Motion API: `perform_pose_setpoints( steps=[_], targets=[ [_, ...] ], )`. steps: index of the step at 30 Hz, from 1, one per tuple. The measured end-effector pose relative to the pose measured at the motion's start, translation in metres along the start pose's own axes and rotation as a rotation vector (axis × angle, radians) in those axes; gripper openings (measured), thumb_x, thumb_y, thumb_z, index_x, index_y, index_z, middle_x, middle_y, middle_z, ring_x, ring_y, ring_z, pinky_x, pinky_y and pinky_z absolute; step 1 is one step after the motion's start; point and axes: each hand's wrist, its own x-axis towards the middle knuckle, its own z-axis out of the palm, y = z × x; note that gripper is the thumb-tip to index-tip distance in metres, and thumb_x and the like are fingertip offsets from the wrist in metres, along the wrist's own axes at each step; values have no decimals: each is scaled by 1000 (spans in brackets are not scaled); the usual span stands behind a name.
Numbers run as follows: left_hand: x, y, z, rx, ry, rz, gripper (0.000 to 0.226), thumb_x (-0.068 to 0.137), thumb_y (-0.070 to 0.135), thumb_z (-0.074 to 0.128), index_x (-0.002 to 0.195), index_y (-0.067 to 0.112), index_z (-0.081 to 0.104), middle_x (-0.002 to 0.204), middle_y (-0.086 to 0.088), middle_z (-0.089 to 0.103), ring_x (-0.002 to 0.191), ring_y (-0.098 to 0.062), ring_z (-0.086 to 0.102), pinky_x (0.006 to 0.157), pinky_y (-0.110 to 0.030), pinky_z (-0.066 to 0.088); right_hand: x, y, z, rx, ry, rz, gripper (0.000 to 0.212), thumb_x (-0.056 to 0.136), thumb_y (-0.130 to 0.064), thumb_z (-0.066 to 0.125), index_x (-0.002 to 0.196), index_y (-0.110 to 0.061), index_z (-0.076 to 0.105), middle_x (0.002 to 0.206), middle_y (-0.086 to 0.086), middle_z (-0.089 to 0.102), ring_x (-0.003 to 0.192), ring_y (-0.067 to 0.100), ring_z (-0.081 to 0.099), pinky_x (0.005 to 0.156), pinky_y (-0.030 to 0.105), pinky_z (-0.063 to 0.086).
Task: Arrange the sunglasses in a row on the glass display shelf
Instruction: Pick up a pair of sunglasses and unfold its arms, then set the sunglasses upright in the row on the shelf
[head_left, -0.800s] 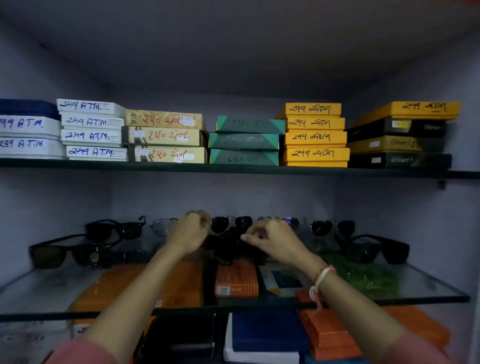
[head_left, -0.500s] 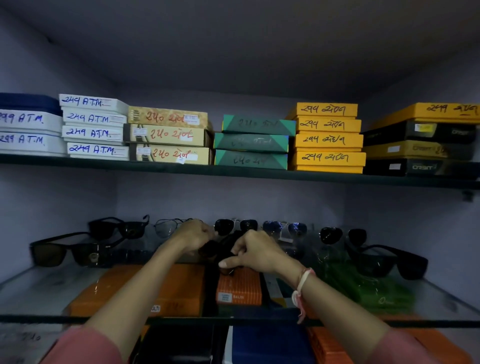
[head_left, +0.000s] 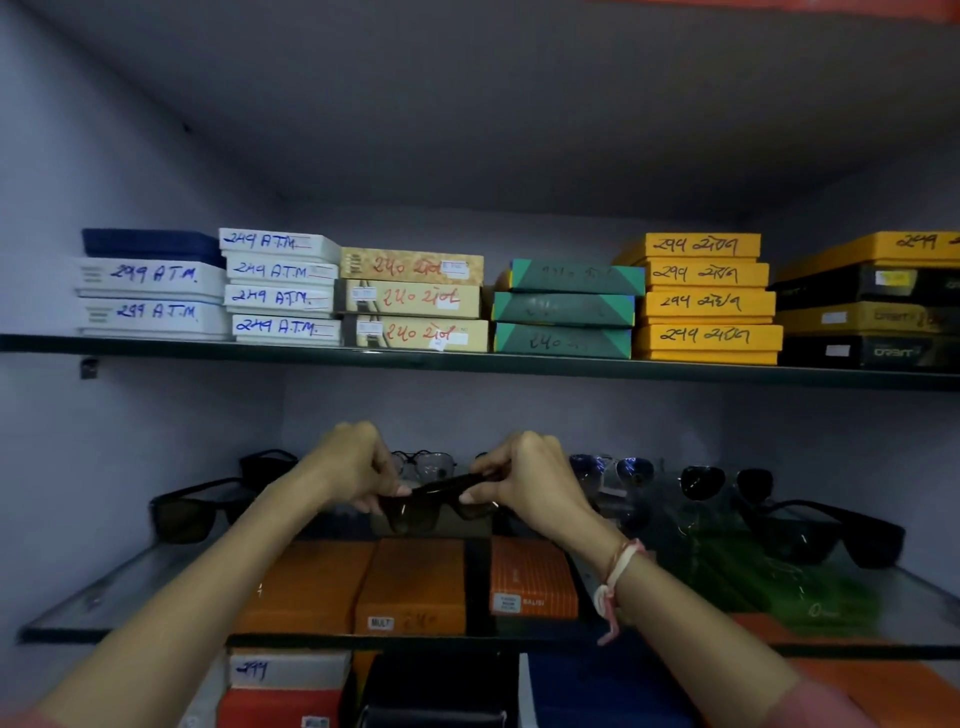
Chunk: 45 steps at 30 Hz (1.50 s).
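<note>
- Dark sunglasses (head_left: 434, 501) are being held just above the glass shelf (head_left: 104, 597), mid-front, approx. centre of the row.
- Each end is being pinched: left hand (head_left: 353, 467) w/ fingers (head_left: 400, 490) closed on one end, right hand (head_left: 530, 478) on the other.
- Risk: the back-row pairs (head_left: 613, 467) are being crowded; a knock while setting down could be shifting them, or the frame could be slipping on glass.
- Temples are being hidden by hands; folded or open can't be told. Boxes (head_left: 415, 582) below are showing through, blurring the shelf edge.
</note>
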Motion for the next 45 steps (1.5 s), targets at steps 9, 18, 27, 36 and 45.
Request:
perform_pose_setpoints(
  steps=[9, 18, 27, 36, 45],
  targets=[
    [-19, -18, -28, 360, 230, 62, 17, 76, 31, 77, 87, 18, 80, 97, 2, 77, 86, -19, 71, 80, -38, 58, 13, -27, 16, 96, -26, 248, 22, 67, -20, 88, 85, -10, 81, 85, 4, 79, 56, 7, 67, 55, 16, 55],
    [-7, -51, -30, 158, 150, -279, 31, 69, 38, 79, 80, 9, 78, 76, -1, 77, 82, -20, 73, 81, -36, 59, 21, -38, 57, -177, 40, 362, 19, 78, -24, 72, 83, -5, 74, 83, 11, 71, 77, 28, 68, 60, 30, 51],
    [8, -56, -22, 239, 110, -347, 34, 67, 39, 81, 74, 18, 55, 78, 2, 59, 77, -19, 58, 65, -30, 43, 33, -35, 71, -200, 0, 406, 19, 80, -17, 69, 70, -7, 57, 83, 14, 67, 79, 30, 67, 70, 37, 60],
    [17, -29, -21, 421, 251, -246, 60, 72, 59, 71, 112, 14, 69, 115, -8, 69, 107, -28, 65, 76, -32, 49, 23, 4, 18, -326, 8, 450, 37, 80, -43, 72, 70, -11, 56, 79, 10, 61, 80, 29, 65, 65, 32, 48],
    [32, 33, 22, 314, 204, -23, 42, 84, 47, 63, 111, 15, 70, 118, -6, 68, 108, -26, 63, 81, -33, 50, 6, 53, -22, -212, -284, 526, 42, 71, -35, 83, 97, -5, 67, 106, 7, 72, 101, 24, 66, 82, 31, 52]
  ],
)
